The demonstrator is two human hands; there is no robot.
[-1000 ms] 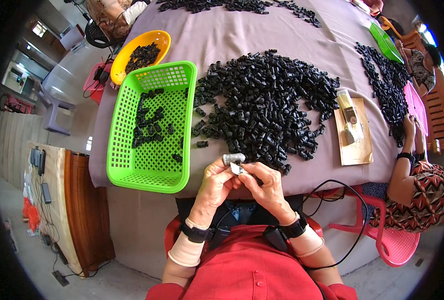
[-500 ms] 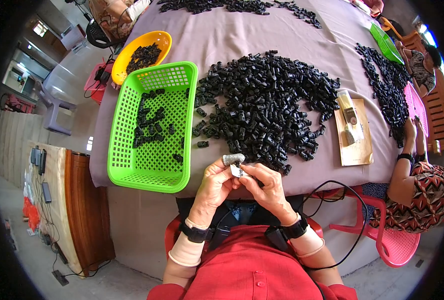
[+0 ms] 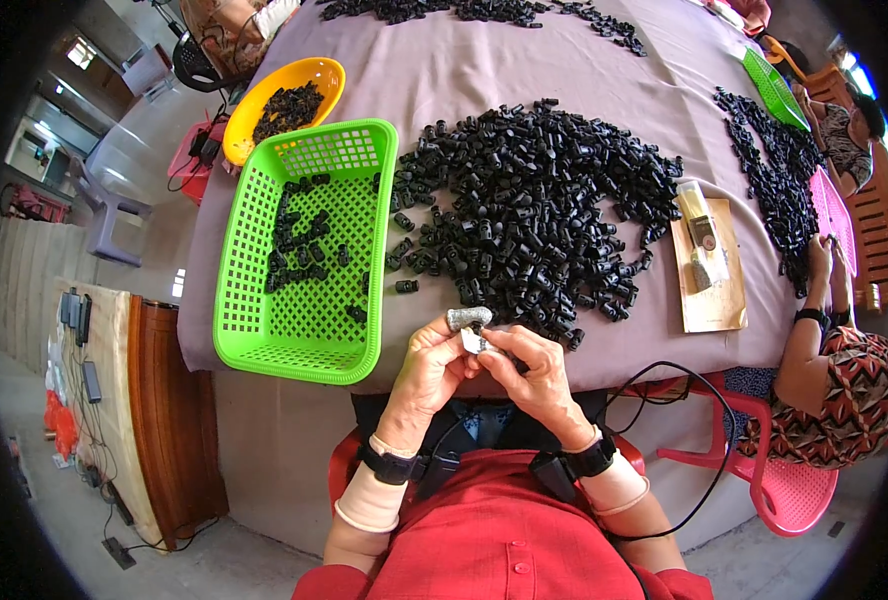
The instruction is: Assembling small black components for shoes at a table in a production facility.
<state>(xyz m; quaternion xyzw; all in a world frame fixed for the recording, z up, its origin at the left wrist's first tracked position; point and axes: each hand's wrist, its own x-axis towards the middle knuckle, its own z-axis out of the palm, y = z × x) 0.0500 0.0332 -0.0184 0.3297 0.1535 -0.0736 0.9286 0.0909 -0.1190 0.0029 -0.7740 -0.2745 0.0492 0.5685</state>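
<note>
My left hand (image 3: 426, 365) and my right hand (image 3: 532, 368) meet over the near table edge, fingers closed in a pinch. A grey cover (image 3: 469, 317) wraps a fingertip of my left hand. Just below it, a small white piece (image 3: 472, 343) shows at my left fingertips; whether it is a covering or a held part I cannot tell. Between the two hands is a small dark part, mostly hidden by the fingers. Right beyond them spreads a large heap of small black cylindrical plastic pieces (image 3: 524, 215), resembling cord locks.
A green basket (image 3: 386, 250) with several black pieces stands left. Behind it is a yellow bowl (image 3: 332, 92) of small dark parts. A card with a packet (image 3: 699, 270) lies right of the heap. A co-worker (image 3: 834, 390) sits at right, by another pile (image 3: 774, 170). A black cable (image 3: 729, 420) loops nearby.
Hardly anything differs. Both hands stay pinched together in the same spot, with only a very slight shift of the fingers and of the whole view.
</note>
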